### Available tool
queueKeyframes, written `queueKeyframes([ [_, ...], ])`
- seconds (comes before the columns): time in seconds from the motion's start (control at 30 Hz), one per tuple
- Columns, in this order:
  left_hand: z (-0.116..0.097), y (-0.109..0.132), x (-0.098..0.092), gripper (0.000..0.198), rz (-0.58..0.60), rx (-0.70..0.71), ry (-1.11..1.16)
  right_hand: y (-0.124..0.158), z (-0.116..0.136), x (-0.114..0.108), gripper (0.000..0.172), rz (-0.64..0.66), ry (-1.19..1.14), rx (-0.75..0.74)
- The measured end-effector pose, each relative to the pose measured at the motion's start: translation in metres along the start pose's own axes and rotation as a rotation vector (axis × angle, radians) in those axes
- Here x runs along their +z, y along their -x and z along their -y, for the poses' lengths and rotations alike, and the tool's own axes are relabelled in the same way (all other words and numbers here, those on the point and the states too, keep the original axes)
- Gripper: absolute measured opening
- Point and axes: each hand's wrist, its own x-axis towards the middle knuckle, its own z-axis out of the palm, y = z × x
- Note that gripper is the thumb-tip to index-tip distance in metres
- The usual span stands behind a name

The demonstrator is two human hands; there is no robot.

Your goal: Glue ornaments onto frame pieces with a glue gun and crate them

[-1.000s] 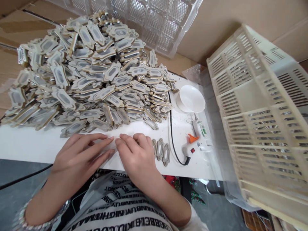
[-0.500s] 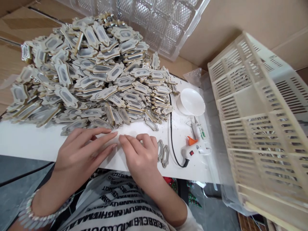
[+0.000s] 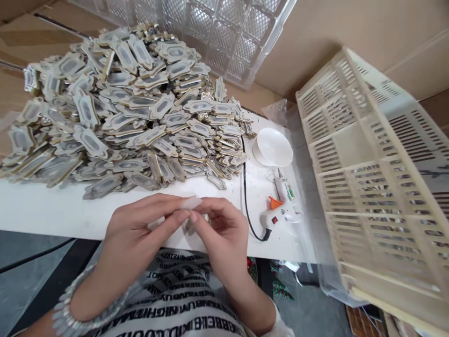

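Note:
My left hand [image 3: 140, 234] and my right hand [image 3: 219, 229] meet just above the near edge of the white table [image 3: 42, 210]. Together they pinch a small pale translucent piece [image 3: 191, 202] between their fingertips, lifted off the surface. A grey ornate plaque [image 3: 191, 227] shows partly under my right hand. Behind the hands rises a big heap of ornate grey and gold plaques [image 3: 122, 103].
A white glue gun [image 3: 280, 210] with an orange trigger and black cord [image 3: 243, 187] lies right of my hands. A white bowl [image 3: 272, 147] sits behind it. A cream slatted crate [image 3: 375, 173] fills the right side. A clear moulded tray [image 3: 217, 32] leans at the back.
Both hands lay flat, pressing on the table; now they have lifted and pinch the pale piece between them. The plaques beside my right hand are now mostly hidden.

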Motion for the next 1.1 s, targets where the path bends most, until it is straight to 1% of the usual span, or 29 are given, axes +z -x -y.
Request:
queueKeyframes([
  [0.1, -0.003, 0.003, 0.007, 0.010, -0.035, -0.035, 0.020, 0.003, 0.004, -0.008, 0.023, -0.021, 0.114, -0.095],
  [0.17, -0.004, 0.004, 0.011, 0.012, -0.025, -0.065, 0.022, 0.004, 0.006, -0.016, 0.024, -0.019, 0.191, -0.143],
  [0.23, -0.005, 0.004, 0.013, 0.016, -0.004, -0.080, 0.010, 0.004, 0.008, -0.023, 0.026, -0.020, 0.211, -0.159],
  [0.3, -0.007, 0.004, 0.016, 0.016, 0.015, -0.076, -0.002, 0.004, 0.009, -0.028, 0.027, -0.034, 0.187, -0.150],
  [0.4, -0.008, 0.005, 0.020, 0.010, 0.070, -0.078, 0.024, 0.002, 0.011, -0.033, 0.017, -0.034, 0.117, -0.102],
  [0.47, -0.008, 0.006, 0.023, 0.010, 0.124, -0.103, 0.056, 0.001, 0.012, -0.035, 0.014, -0.015, 0.090, -0.083],
  [0.53, -0.009, 0.006, 0.026, 0.011, 0.166, -0.146, 0.097, 0.001, 0.012, -0.038, 0.016, 0.001, 0.094, -0.071],
  [0.6, -0.010, 0.004, 0.027, 0.012, 0.180, -0.197, 0.143, 0.002, 0.012, -0.042, 0.022, 0.025, 0.114, -0.067],
  [0.7, -0.011, 0.002, 0.028, 0.013, 0.171, -0.230, 0.152, 0.003, 0.012, -0.051, 0.029, 0.032, 0.141, -0.068],
  [0.83, -0.009, 0.004, 0.022, 0.017, 0.113, -0.208, 0.047, 0.001, 0.013, -0.074, 0.033, -0.092, 0.290, -0.165],
  [0.87, -0.007, 0.006, 0.020, 0.018, 0.108, -0.219, 0.033, 0.000, 0.014, -0.082, 0.034, -0.099, 0.351, -0.191],
  [0.93, -0.003, 0.011, 0.015, 0.018, 0.115, -0.261, 0.024, 0.000, 0.014, -0.096, 0.032, -0.043, 0.493, -0.230],
  [1.0, 0.001, 0.017, 0.011, 0.017, 0.132, -0.301, 0.024, 0.000, 0.015, -0.107, 0.027, 0.063, 0.642, -0.268],
  [1.1, 0.006, 0.023, 0.008, 0.013, 0.154, -0.349, 0.050, 0.001, 0.017, -0.117, 0.019, 0.196, 0.824, -0.305],
])
